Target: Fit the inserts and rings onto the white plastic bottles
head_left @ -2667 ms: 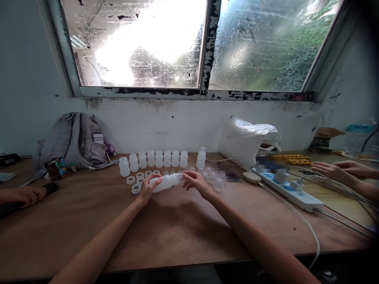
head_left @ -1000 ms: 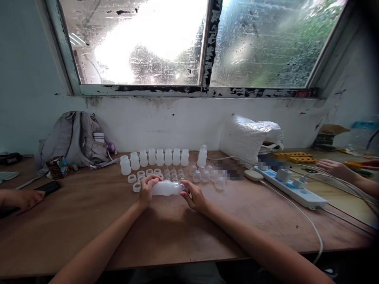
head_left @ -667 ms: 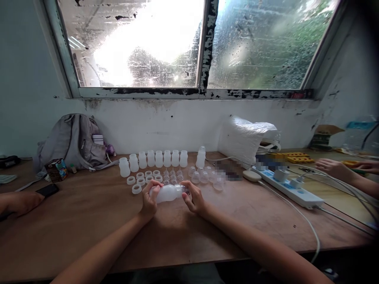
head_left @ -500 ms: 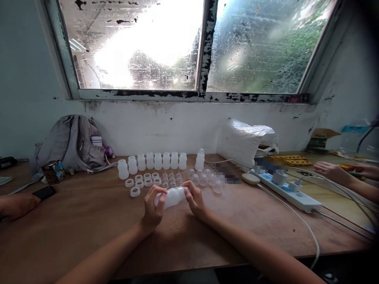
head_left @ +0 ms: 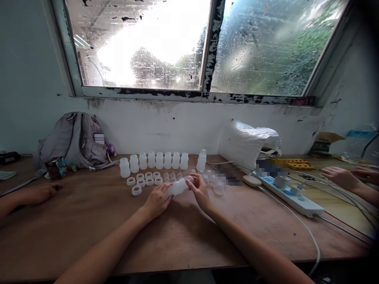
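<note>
A frosted white bottle lies tilted between my hands, just above the table. My left hand is wrapped round its base end. The fingers of my right hand close on its clear top end. Behind it, several open frosted bottles stand in a row. One capped bottle stands apart to their right. White rings lie in front of the row at left, clear nipples lie beside them, and clear domed caps lie behind my right hand, partly hidden.
A grey backpack and a small carton are at left, near another person's hand. A white power strip with cables, a white bag and a co-worker's hands are at right.
My left hand has turned lower and flatter round the bottle's base end. My right hand has shifted slightly right and up. At left, the other person's hand moved right, and the dark phone is no longer visible.
</note>
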Motion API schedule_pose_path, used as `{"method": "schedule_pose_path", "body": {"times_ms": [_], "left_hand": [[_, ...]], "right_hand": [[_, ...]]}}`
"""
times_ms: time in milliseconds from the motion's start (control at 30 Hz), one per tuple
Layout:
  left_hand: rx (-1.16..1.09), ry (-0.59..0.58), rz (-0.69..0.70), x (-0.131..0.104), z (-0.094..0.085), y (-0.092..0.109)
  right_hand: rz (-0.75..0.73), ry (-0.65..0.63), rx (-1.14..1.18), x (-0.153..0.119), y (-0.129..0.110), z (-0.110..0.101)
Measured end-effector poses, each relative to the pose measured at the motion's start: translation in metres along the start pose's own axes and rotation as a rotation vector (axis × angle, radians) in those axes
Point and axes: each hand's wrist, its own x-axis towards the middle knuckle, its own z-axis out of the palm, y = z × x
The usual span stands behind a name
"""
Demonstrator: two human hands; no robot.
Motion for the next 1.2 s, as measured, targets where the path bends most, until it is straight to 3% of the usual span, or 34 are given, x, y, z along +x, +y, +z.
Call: {"method": "schedule_pose_path", "body": {"times_ms": [133,233,367,467,600,733,900,1033,1200], "left_hand": [[0.023,-0.017,0.027,-0.001,0.001,0.002],[0.046,-0.014,0.016,0.0,0.0,0.001],[0.099,0.007,-0.039,0.001,0.0,-0.006],[0.146,-0.012,-0.07,-0.001,0.001,-0.013],[0.22,-0.052,-0.13,-0.002,0.001,-0.023],[0.289,-0.065,-0.195,-0.001,-0.003,-0.035],[0.371,-0.06,-0.306,0.0,-0.015,-0.056],[0.431,-0.099,-0.408,0.0,-0.024,-0.069],[0.502,-0.187,-0.568,0.0,-0.034,-0.072]], "right_hand": [[-0.104,0.022,-0.135,0.001,-0.012,-0.008],[-0.201,0.116,-0.235,0.012,-0.024,-0.017],[-0.325,0.274,-0.392,0.045,-0.039,-0.032],[-0.382,0.282,-0.534,0.082,-0.045,-0.042],[-0.371,0.224,-0.746,0.131,-0.035,-0.046],[-0.25,0.115,-0.953,0.16,-0.013,-0.042],[-0.184,-0.048,-1.197,0.167,0.011,-0.036],[-0.135,-0.088,-1.362,0.166,0.019,-0.034],[-0.05,-0.111,-1.452,0.173,0.023,-0.033]]}}
